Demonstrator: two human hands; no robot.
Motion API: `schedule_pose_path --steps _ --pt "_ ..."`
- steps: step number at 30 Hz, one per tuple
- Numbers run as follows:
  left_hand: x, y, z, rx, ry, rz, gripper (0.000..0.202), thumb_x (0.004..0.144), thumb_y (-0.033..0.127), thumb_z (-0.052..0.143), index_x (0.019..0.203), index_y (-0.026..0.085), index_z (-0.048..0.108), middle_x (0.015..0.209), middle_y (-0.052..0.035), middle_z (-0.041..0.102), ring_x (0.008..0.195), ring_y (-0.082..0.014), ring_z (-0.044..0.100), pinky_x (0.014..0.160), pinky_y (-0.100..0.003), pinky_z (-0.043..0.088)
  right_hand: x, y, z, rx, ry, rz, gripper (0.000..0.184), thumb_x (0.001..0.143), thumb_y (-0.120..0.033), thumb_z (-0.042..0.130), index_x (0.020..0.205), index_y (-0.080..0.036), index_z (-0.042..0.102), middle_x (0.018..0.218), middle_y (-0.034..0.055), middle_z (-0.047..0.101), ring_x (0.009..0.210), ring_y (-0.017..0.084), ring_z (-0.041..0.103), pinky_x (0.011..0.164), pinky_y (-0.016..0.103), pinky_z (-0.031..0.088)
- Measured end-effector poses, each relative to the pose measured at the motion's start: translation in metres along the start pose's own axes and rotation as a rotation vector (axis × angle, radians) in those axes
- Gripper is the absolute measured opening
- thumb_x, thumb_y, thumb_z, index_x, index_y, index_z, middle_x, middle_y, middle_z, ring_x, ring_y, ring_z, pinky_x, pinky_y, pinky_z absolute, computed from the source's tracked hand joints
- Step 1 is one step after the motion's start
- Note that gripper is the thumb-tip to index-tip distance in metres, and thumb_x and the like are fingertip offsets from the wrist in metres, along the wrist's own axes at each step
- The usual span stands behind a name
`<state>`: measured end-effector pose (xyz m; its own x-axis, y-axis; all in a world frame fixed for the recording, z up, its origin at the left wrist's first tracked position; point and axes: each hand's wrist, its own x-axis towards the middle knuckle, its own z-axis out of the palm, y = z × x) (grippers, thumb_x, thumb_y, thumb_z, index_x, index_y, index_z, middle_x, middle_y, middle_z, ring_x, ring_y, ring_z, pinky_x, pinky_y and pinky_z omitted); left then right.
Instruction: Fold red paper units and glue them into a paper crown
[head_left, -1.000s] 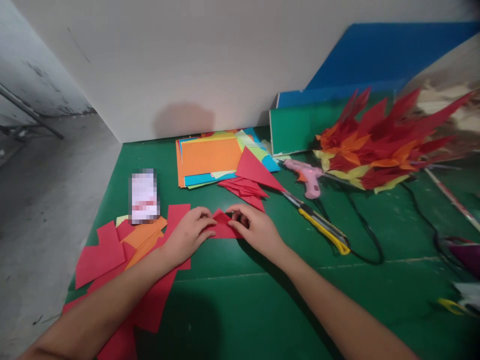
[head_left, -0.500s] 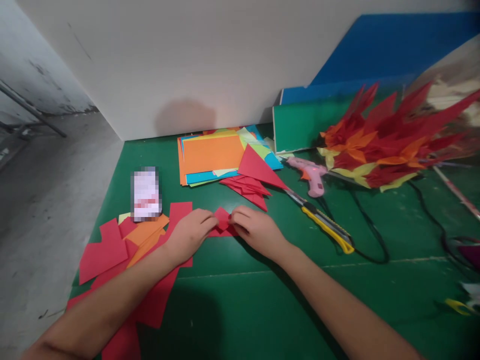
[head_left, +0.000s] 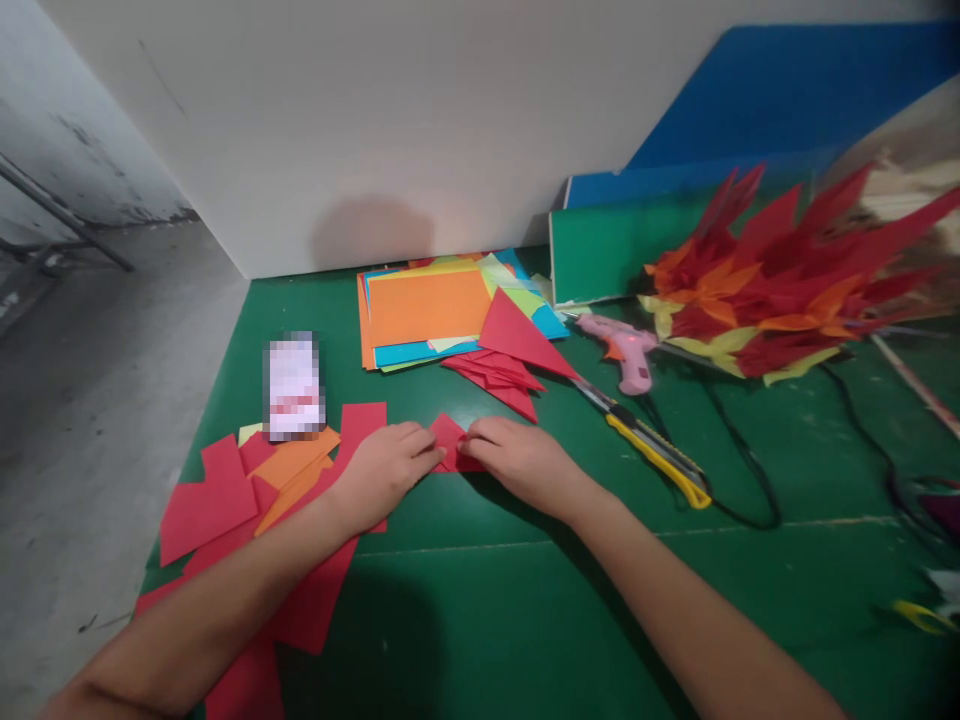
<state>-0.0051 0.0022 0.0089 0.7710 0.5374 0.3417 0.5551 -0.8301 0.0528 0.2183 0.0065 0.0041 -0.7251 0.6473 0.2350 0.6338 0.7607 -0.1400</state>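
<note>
A small folded red paper piece [head_left: 450,440] lies on the green table [head_left: 480,610] between my two hands. My left hand [head_left: 384,470] presses on its left side with fingers curled together. My right hand [head_left: 517,458] pinches its right side, fingers bent onto the paper. Loose red and orange paper sheets [head_left: 247,490] lie under and beside my left forearm. A pile of folded red triangles [head_left: 504,362] sits just beyond my hands.
A stack of coloured paper [head_left: 431,310] lies at the back by the white wall. A pink glue gun [head_left: 626,352], a yellow utility knife [head_left: 656,455] and a black cord [head_left: 739,470] lie to the right. A red-orange paper flower arrangement [head_left: 780,280] and a blurred card [head_left: 294,388] are nearby.
Both hands stayed on the red paper piece and drew closer over it; the right hand's fingers flattened down on the fold. The view shifted slightly.
</note>
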Motion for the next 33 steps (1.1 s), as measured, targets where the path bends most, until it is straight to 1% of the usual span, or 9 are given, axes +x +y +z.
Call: schedule_pose_path --steps 4,9,12,15,18,20,24,30,33 --pt "-0.002 0.001 0.000 -0.006 -0.030 -0.029 0.025 0.096 0.015 0.039 0.100 0.013 0.064 0.089 -0.0070 0.063 0.078 -0.0182 0.057 0.066 -0.029 0.048 -0.002 0.001 0.000 -0.026 0.003 -0.008 0.020 0.093 -0.016 0.046 0.088 -0.016 0.066 0.082 0.0052 0.062 0.075 0.016 0.053 0.062 0.026 0.035" --pt "-0.002 0.000 -0.001 -0.018 -0.077 -0.006 0.026 0.096 0.015 0.037 0.103 0.012 0.062 0.089 -0.0086 0.062 0.081 -0.0187 0.058 0.071 -0.031 0.050 -0.004 0.005 -0.002 0.010 0.003 -0.025 0.023 0.095 -0.018 0.045 0.094 -0.017 0.068 0.082 0.0050 0.063 0.076 0.016 0.054 0.064 0.026 0.038" --pt "-0.003 0.001 -0.001 -0.026 -0.101 -0.001 0.027 0.097 0.016 0.036 0.108 0.011 0.060 0.096 -0.0112 0.064 0.084 -0.0200 0.060 0.074 -0.034 0.051 -0.004 0.006 -0.005 0.045 0.018 -0.021 0.024 0.095 -0.020 0.045 0.092 -0.017 0.069 0.084 0.0052 0.065 0.077 0.016 0.054 0.064 0.026 0.040" --pt "-0.006 0.007 0.000 -0.009 -0.139 0.022 0.029 0.094 0.009 0.035 0.112 0.009 0.057 0.105 -0.0133 0.065 0.093 -0.0205 0.062 0.082 -0.034 0.051 -0.002 0.005 -0.008 0.070 0.025 -0.047 0.028 0.097 -0.019 0.041 0.091 -0.016 0.068 0.094 0.0067 0.067 0.082 0.017 0.055 0.070 0.029 0.045" --pt "-0.008 0.019 -0.002 0.064 -0.216 -0.025 0.037 0.086 0.001 0.037 0.117 0.009 0.055 0.115 -0.0151 0.063 0.098 -0.0214 0.063 0.083 -0.033 0.052 -0.002 0.001 -0.008 0.086 0.020 -0.094 0.030 0.097 -0.016 0.037 0.097 -0.015 0.067 0.096 0.0090 0.066 0.086 0.019 0.056 0.076 0.034 0.048" --pt "-0.008 0.027 -0.005 0.106 -0.290 -0.069 0.044 0.082 0.002 0.041 0.125 0.011 0.051 0.122 -0.0158 0.060 0.100 -0.0238 0.063 0.077 -0.032 0.053 -0.003 -0.001 -0.006 0.094 0.014 -0.098 0.030 0.095 -0.013 0.037 0.103 -0.014 0.066 0.096 0.0110 0.066 0.088 0.021 0.057 0.077 0.036 0.050" --pt "-0.004 0.037 -0.015 0.137 -0.393 -0.132 0.051 0.078 0.002 0.044 0.127 0.012 0.051 0.121 -0.0150 0.060 0.085 -0.0233 0.066 0.065 -0.031 0.053 -0.003 -0.008 -0.003 0.119 -0.006 -0.017 0.033 0.094 -0.012 0.038 0.115 -0.013 0.062 0.101 0.0129 0.066 0.090 0.023 0.057 0.077 0.037 0.052" --pt "0.002 0.038 -0.020 0.145 -0.495 -0.154 0.050 0.078 0.002 0.048 0.127 0.014 0.051 0.119 -0.0137 0.059 0.082 -0.0212 0.065 0.063 -0.029 0.052 -0.003 -0.021 -0.005 0.148 0.009 0.069 0.031 0.092 -0.015 0.043 0.117 -0.010 0.059 0.102 0.0147 0.064 0.091 0.024 0.057 0.077 0.040 0.052" --pt "0.006 0.043 -0.022 0.155 -0.522 -0.209 0.047 0.081 0.003 0.050 0.126 0.015 0.053 0.112 -0.0137 0.060 0.078 -0.0209 0.065 0.060 -0.028 0.051 -0.006 -0.025 0.000 0.112 0.010 0.090 0.032 0.091 -0.020 0.047 0.120 -0.010 0.057 0.102 0.0146 0.063 0.092 0.026 0.056 0.078 0.041 0.051"
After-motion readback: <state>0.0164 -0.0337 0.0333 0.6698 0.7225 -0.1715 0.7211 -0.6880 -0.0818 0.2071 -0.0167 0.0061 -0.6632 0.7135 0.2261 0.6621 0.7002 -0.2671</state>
